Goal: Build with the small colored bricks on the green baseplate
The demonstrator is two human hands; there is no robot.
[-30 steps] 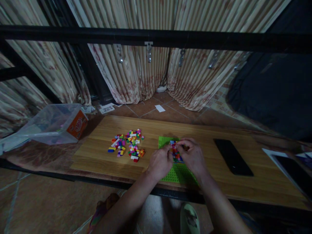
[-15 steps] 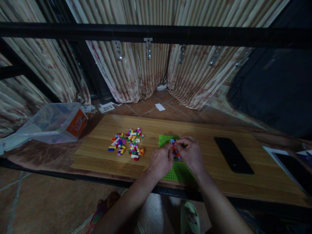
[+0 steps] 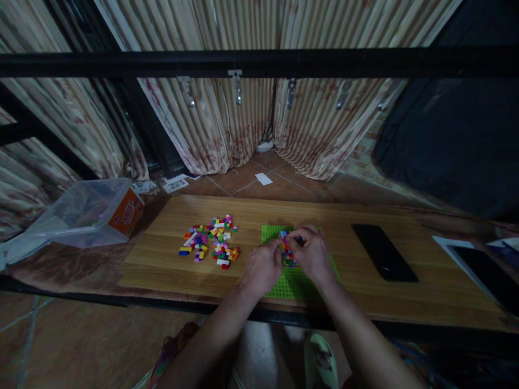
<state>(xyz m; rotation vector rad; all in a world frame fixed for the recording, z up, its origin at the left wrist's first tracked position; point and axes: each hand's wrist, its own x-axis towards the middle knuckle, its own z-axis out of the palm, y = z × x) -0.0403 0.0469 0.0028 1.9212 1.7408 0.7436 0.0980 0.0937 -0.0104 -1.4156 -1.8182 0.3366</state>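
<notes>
A green studded baseplate lies on the wooden board, carrying a low build of colourful toy bricks. My left hand is closed at the build's left side, fingertips against the bricks. From the right, my right hand reaches over the build, thumb and index finger pinched together. Whatever sits in that pinch is too small and dark to make out. The fingers hide part of the build. Left of my hands, loose toy bricks lie in scattered heaps on the board.
A black phone-like slab lies on the wooden board to the right, with another dark flat device farther right. At the left stands a clear plastic bin with an orange label. Curtains hang behind a dark horizontal bar.
The camera view has shifted slightly. Both hands stay at the brick build, with the right hand's fingers moving only a little. The loose bricks have not moved.
</notes>
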